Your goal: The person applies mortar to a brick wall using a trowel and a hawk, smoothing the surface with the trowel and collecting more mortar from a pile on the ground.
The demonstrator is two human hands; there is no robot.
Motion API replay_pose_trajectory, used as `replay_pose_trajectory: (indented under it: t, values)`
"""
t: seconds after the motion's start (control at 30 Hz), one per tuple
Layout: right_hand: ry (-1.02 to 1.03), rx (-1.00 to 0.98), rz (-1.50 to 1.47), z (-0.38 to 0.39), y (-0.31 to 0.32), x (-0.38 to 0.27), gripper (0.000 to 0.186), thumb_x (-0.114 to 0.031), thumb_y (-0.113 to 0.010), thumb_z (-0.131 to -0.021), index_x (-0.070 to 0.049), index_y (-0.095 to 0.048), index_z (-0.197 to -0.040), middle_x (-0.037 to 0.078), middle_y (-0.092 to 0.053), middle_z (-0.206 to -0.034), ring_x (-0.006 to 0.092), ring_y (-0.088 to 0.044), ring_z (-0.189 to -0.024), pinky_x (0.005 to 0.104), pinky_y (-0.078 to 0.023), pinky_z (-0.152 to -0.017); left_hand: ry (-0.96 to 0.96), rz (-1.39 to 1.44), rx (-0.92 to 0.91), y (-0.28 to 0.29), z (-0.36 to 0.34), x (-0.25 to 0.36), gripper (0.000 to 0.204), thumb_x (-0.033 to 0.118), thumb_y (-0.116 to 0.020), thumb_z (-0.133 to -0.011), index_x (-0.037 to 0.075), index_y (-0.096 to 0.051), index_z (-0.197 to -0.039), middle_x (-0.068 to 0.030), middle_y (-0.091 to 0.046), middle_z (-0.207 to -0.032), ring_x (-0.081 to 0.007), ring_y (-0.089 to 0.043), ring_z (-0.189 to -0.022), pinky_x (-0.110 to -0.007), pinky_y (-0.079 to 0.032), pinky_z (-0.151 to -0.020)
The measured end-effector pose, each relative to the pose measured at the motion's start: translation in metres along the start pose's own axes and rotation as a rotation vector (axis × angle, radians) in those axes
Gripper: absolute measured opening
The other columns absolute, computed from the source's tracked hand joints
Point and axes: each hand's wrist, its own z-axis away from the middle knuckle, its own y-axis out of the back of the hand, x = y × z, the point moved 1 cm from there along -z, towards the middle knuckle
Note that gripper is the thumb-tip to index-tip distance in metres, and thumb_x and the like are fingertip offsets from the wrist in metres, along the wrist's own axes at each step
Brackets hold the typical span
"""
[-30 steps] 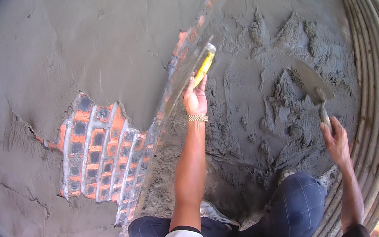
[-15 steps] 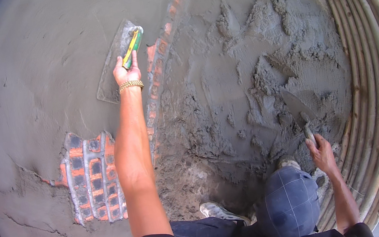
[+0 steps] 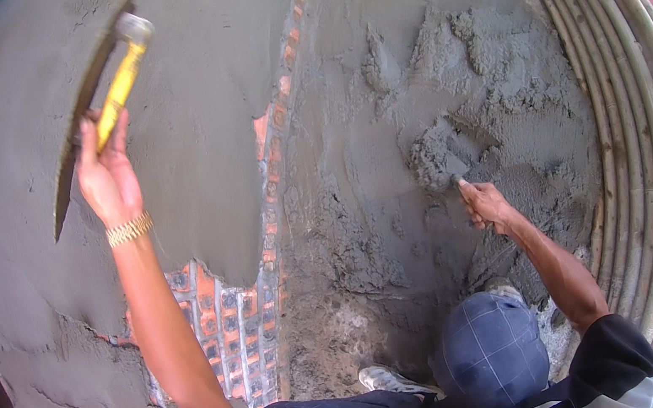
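My left hand [image 3: 111, 182] is closed around the yellow handle of a plastering float [image 3: 122, 87] at the upper left. The float's long, thin plate is seen nearly edge-on, tilted over the smooth grey mortar [image 3: 201, 138]; I cannot tell whether it touches. Right of centre, my right hand [image 3: 487, 206] grips a small trowel [image 3: 454, 163], its fingers covering most of the handle. The trowel's blade is in a lump of wet mortar [image 3: 428, 152] and partly hidden by it.
Bare bricks [image 3: 235, 325] show below the smooth mortar, and a narrow brick strip [image 3: 276, 144] runs upward from them. Rough mortar [image 3: 489, 41] lies at the right, beside bundled bamboo poles [image 3: 624, 88]. My bent knee [image 3: 490, 349] and a shoe [image 3: 388, 379] are at the lower middle.
My left hand has moved left with the float, which has turned from lying flat to nearly edge-on. My right hand has moved up and left, bringing the trowel into the mortar lump.
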Motion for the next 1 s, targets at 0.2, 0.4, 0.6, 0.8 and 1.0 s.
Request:
replay_pose_trajectory:
  t: [0.2, 0.4, 0.6, 0.8, 1.0]
  values:
    - [0.258, -0.076, 0.124, 0.045, -0.027, -0.065, 0.049, -0.047, -0.048, -0.104, 0.0, -0.056, -0.092, 0.005, -0.051, -0.06, 0.014, -0.054, -0.053, 0.034, -0.043, -0.045, 0.747, -0.251, -0.18, 0.042, 0.226, -0.136, 0.042, -0.003, -0.058, -0.094, -0.003, -0.047, -0.134, -0.0175, -0.057, -0.131, -0.0306, -0.06, -0.12, -0.05, -0.055, -0.101]
    - [0.821, 0.074, 0.979, 0.074, -0.048, -0.125, 0.035, -0.031, -0.058, -0.099, 0.004, -0.055, -0.096, 0.023, -0.066, -0.072, 0.0373, -0.069, -0.068, 0.0464, -0.053, -0.06, 0.94, 0.19, -0.142, 0.015, 0.334, -0.275, 0.051, -0.003, -0.059, -0.093, -0.002, -0.042, -0.141, -0.0175, -0.052, -0.141, -0.0335, -0.055, -0.127, -0.056, -0.049, -0.105]
    - [0.79, -0.075, 1.219, 0.074, -0.066, -0.1, 0.026, -0.025, -0.063, -0.095, 0.0, -0.056, -0.098, 0.022, -0.067, -0.072, 0.0398, -0.068, -0.067, 0.0492, -0.054, -0.061, 0.888, 0.398, -0.064, 0.018, 0.39, -0.314, 0.053, 0.004, -0.061, -0.096, 0.011, -0.043, -0.145, -0.0099, -0.051, -0.145, -0.0276, -0.049, -0.133, -0.052, -0.04, -0.112]
    - [0.794, -0.12, 1.027, 0.027, -0.096, -0.163, 0.027, -0.027, -0.06, -0.098, -0.001, -0.059, -0.097, 0.022, -0.065, -0.077, 0.0389, -0.068, -0.072, 0.0503, -0.052, -0.065, 0.918, 0.618, 0.144, 0.037, 0.444, -0.285, 0.049, 0.013, -0.055, -0.101, 0.014, -0.042, -0.147, -0.007, -0.049, -0.148, -0.0272, -0.046, -0.136, -0.048, -0.037, -0.115]
    - [0.514, 0.062, 0.525, -0.156, -0.162, -0.223, 0.043, -0.039, -0.047, -0.104, 0.002, -0.062, -0.103, 0.017, -0.063, -0.085, 0.0295, -0.062, -0.073, 0.0429, -0.052, -0.063, 0.853, -0.948, -0.566, 0.107, 0.533, -0.253, 0.043, 0.03, -0.046, -0.103, 0.014, -0.049, -0.144, -0.0056, -0.047, -0.15, -0.0257, -0.041, -0.14, -0.042, -0.027, -0.12]
